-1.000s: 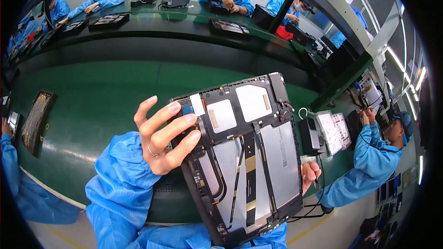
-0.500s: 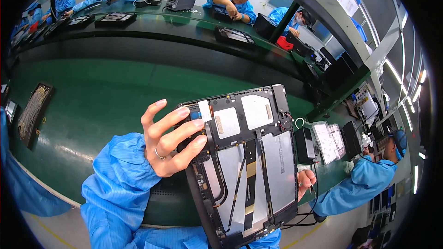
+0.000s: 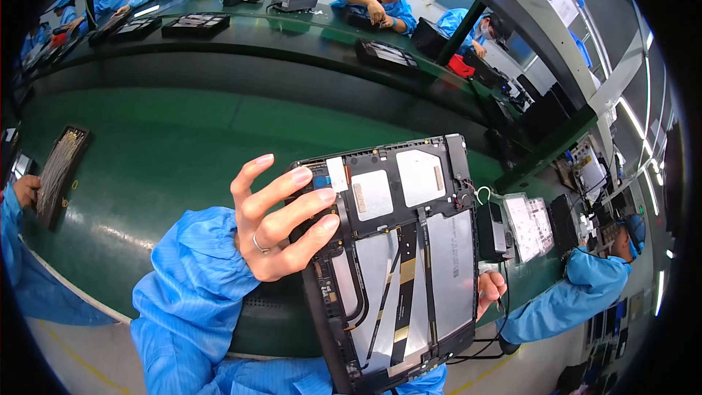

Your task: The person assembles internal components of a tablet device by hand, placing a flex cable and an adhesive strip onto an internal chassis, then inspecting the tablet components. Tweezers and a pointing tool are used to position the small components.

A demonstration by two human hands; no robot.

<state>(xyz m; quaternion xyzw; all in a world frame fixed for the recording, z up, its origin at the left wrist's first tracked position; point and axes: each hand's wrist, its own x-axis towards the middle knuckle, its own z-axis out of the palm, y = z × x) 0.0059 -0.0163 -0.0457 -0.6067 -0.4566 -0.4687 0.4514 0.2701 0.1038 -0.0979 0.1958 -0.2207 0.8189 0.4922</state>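
An opened tablet [image 3: 380,271], its silver battery plates, black frame and flat ribbon cables exposed, is held up tilted before me. My left hand [image 3: 285,230], with a ring on one finger, grips its upper left corner, three fingertips resting on the inner face near a small white label [image 3: 336,174]. The thumb is hidden. At the tablet's right edge my right hand [image 3: 491,291] shows partly, fingers curled; the rest is behind the tablet. Something thin and small shows at these fingertips, too small to name.
A dark tray [image 3: 82,143] of thin pale wires lies on the green bench [image 3: 168,139] at left, a co-worker's hand [image 3: 27,190] beside it. A black box-shaped device [image 3: 491,230] and clear plastic trays [image 3: 525,227] stand right. Co-workers sit across and at right.
A co-worker's hand has come in at the far left beside the wire tray. The whole view has shifted slightly; my grip on the tablet looks the same.
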